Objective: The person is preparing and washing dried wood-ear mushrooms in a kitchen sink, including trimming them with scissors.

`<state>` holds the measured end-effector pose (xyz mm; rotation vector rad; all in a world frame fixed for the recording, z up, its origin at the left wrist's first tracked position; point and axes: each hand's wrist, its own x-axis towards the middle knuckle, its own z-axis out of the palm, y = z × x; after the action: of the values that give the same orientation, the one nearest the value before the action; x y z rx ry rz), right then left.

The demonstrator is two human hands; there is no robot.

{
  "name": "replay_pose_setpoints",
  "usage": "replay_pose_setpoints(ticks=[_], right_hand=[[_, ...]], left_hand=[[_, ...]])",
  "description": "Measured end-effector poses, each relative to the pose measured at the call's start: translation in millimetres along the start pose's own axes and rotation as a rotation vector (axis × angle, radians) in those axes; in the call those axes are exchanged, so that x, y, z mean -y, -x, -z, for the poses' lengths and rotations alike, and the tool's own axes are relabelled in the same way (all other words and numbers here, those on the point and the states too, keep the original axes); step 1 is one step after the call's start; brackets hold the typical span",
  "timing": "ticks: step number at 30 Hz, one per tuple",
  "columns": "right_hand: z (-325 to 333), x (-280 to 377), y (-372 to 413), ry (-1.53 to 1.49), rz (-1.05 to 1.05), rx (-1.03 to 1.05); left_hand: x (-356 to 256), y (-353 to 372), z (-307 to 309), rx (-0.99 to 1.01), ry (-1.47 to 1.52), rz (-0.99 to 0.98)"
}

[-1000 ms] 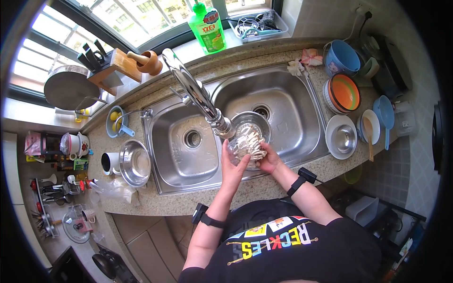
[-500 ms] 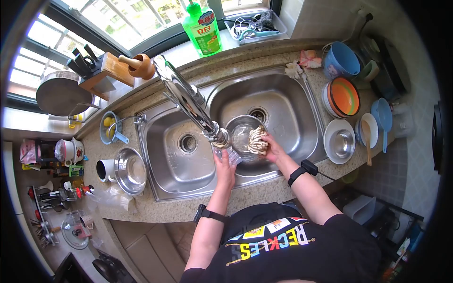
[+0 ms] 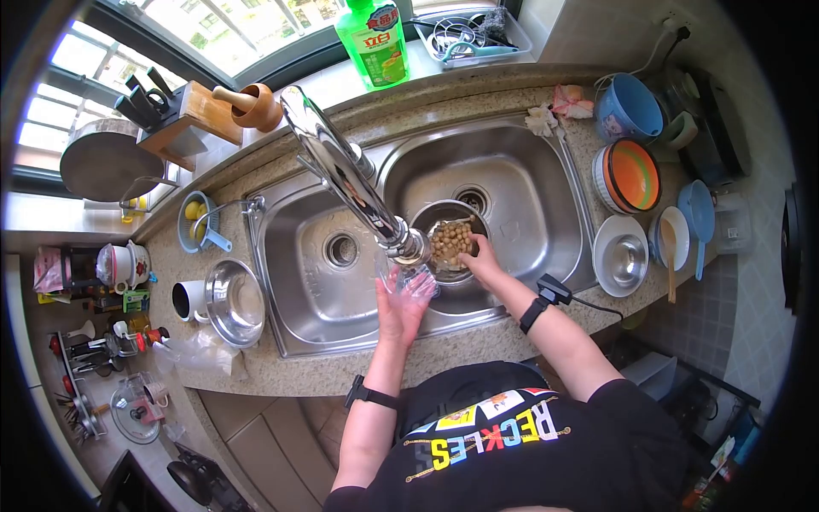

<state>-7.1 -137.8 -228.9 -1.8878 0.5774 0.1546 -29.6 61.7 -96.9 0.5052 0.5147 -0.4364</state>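
My right hand (image 3: 487,259) is closed on the near right side of a bunch of beech mushrooms (image 3: 448,241), round tan caps facing up. The bunch sits inside a metal bowl (image 3: 484,224) in the right basin of the sink, its stems hidden beneath the caps. Left of the bowl, my left hand (image 3: 397,312) has its fingers around a crumpled clear plastic bag (image 3: 420,283), below the faucet spout. The chrome faucet (image 3: 354,192) arches over and hides part of the bowl's left side.
The left basin (image 3: 316,299) has a drain. A metal bowl (image 3: 232,300), white mug (image 3: 189,300) and blue colander (image 3: 194,224) stand left. On the right are an orange bowl (image 3: 632,175) and white plate (image 3: 607,271). Green detergent (image 3: 375,51) stands by the window.
My right hand has lowered the mushrooms into the bowl and turned them from stems showing to caps up. My left hand, with the plastic bag, has shifted slightly left.
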Motion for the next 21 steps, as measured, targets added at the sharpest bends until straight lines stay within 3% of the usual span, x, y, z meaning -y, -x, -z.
replay_pose_setpoints(ticks=[6,10,13,16,21], right_hand=[[39.7,11.1,35.6,-0.068,-0.160,0.076],[56.7,25.1,65.3,-0.194,-0.156,0.159],[59.4,43.9,86.0,-0.230,-0.013,0.250],[64.2,88.8,111.4,-0.452,-0.114,0.362],[66.0,126.0,138.0,-0.598,-0.025,0.538]], left_hand=[[-9.3,17.9,5.4,0.105,0.140,0.089],[-10.5,30.1,6.3,0.165,0.124,0.139],[-10.3,36.7,6.8,0.215,0.149,0.186],[-11.7,48.0,-9.4,0.259,0.069,0.197],[-5.5,54.0,-13.2,0.339,0.093,0.268]])
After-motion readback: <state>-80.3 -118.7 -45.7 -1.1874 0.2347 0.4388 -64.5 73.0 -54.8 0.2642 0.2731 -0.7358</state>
